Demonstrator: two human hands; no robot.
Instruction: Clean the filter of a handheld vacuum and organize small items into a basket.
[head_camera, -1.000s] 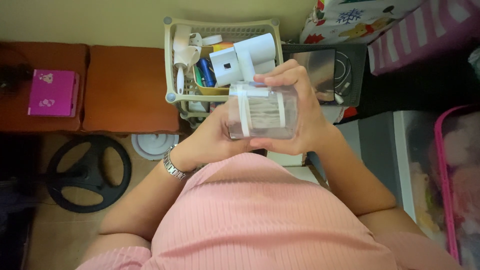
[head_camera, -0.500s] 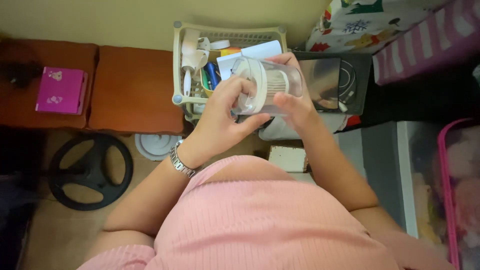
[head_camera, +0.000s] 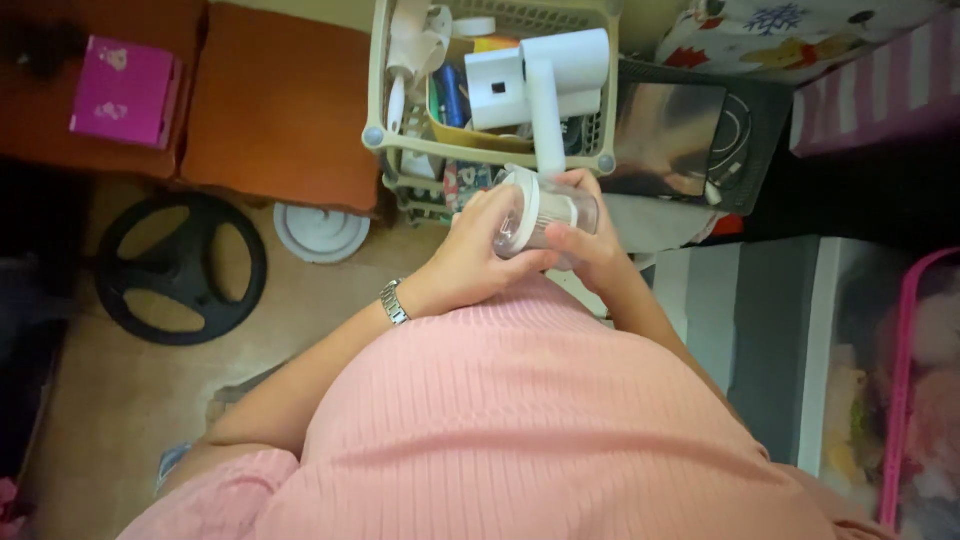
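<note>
A: Jar (head_camera: 552, 212), clear plastic with a white lid (head_camera: 520, 210), lies on its side in both hands, close in front of the person's chest, just near of a pale storage basket (head_camera: 380, 100).

B: Which hand is where?

A: In the head view, the only one, the left hand (head_camera: 478, 258) wraps the lid end, fingers curled closed around the white rim. The right hand (head_camera: 588, 248) cups the clear body from the right, thumb and fingers pressed onto it. A metal watch (head_camera: 393, 301) sits on the left wrist.

B: What step does that look like?

A: Judging by the grip, one hand on the lid and the other bracing the body, the lid is being turned. I cannot tell whether it is loosening or tightening, nor what is inside.

B: What would the next move call for?

A: Probably a steady hold on the body while the lid hand twists, with the jar kept level so that nothing spills.

B: And around it?

A: The basket holds a white handheld appliance (head_camera: 550, 75) and small bottles. To its left is a brown stool (head_camera: 285, 110), farther left a pink box (head_camera: 125, 90). On the floor lie a black ring-shaped wheel (head_camera: 180, 265) and a round white disc (head_camera: 320, 232). A pink ribbed top (head_camera: 560, 420) fills the near part.
</note>
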